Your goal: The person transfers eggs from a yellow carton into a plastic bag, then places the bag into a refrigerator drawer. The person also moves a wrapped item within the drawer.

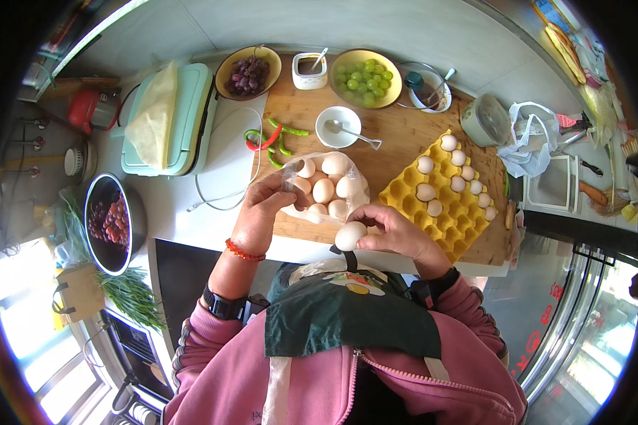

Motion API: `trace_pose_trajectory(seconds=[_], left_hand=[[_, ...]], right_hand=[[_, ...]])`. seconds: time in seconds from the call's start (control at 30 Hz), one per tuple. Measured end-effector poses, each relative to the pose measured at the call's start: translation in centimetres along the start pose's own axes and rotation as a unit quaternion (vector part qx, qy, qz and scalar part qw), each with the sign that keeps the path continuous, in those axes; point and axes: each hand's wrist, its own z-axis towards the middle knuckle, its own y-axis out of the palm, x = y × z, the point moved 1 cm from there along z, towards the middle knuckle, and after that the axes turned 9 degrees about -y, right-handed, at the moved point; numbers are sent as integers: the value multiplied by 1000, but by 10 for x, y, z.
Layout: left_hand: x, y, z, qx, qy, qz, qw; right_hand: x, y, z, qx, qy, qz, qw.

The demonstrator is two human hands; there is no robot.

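Observation:
Between the fingers and thumb of my right hand [391, 231] is a pale egg [350, 236], held above the front edge of the wooden board [290, 229]. My left hand [266, 204] pinches the left rim of a clear plastic bag [359, 183]. Several brown eggs [323, 190] lie in that bag, whose mouth faces up. To the right, a yellow egg tray [444, 220] rests at a slant on the board. Several pale eggs [457, 184] sit in its cups, mostly along the right side, and other cups hold nothing.
Behind the bag stands a white bowl [338, 127] with a spoon. Red and green peppers [266, 141] lie left of it. Farther back are bowls of purple grapes [249, 74] and green grapes [364, 79]. A mint-green appliance [165, 119] stands left; a lidded container [485, 121] stands right.

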Motion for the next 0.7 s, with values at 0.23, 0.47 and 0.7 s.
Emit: trace_pose_trajectory(seconds=[0.23, 0.47, 0.7], left_hand=[[-1, -11, 0, -22, 3, -14, 1000], [12, -22, -7, -54, -1, -13, 998], [16, -29, -15, -76, -14, 29, 997]], right_hand=[[1, -11, 14, 138, -177, 269, 937], [-40, -11, 7, 262, -140, -25, 955], [-41, 29, 44, 250, -85, -613, 745]])
